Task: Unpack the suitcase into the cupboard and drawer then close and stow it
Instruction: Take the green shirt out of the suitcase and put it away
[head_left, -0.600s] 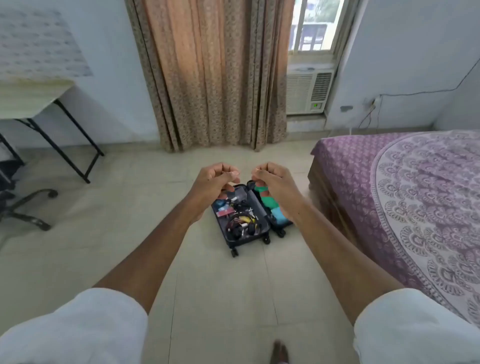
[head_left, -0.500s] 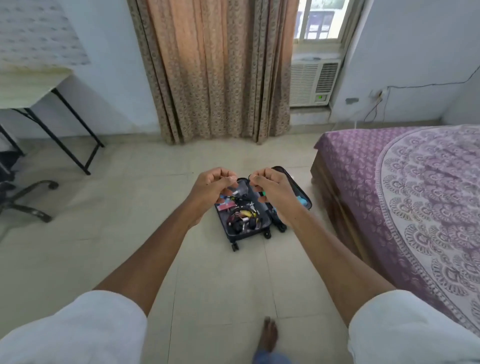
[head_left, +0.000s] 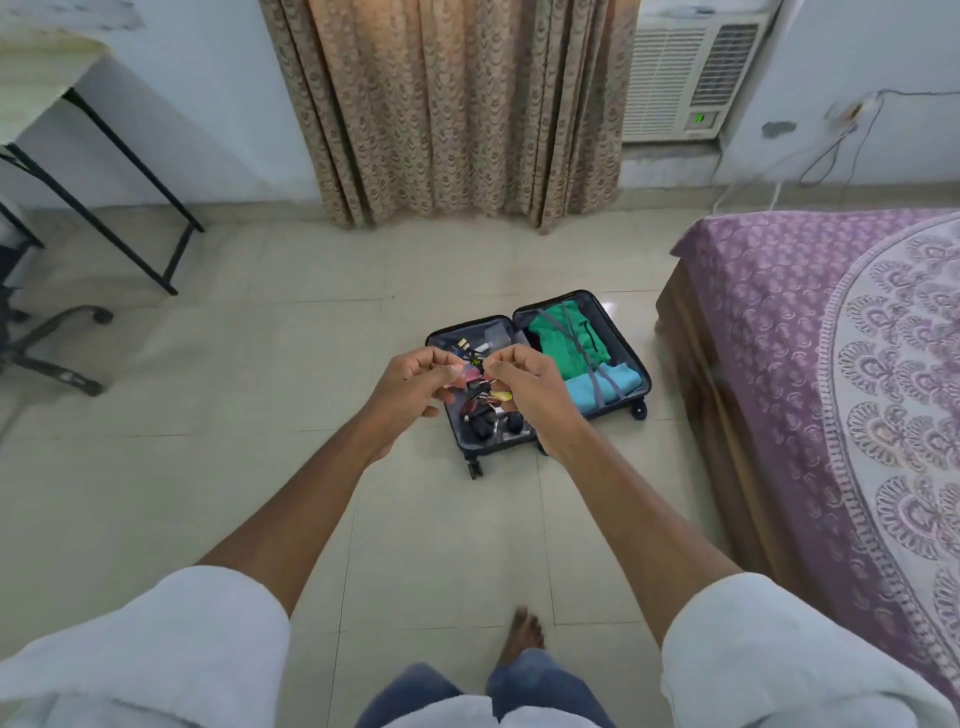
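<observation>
Two curled hands, left hand (head_left: 410, 389), right hand (head_left: 524, 387), suitcase (head_left: 631, 358) open

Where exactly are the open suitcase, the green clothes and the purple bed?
Open dark hard-shell suitcase (head_left: 641, 375): head view, right rim.
Folded green clothes (head_left: 563, 332): head view, middle of the pile.
Purple patterned bed cover (head_left: 769, 291): head view, left part of the top.

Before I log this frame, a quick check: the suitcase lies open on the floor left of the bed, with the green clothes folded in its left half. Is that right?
One detail is wrong. The head view shows the green clothes in the right half of the suitcase, under the straps; the left half holds small loose items. The rest stands: it lies open on the floor, left of the bed.
</observation>
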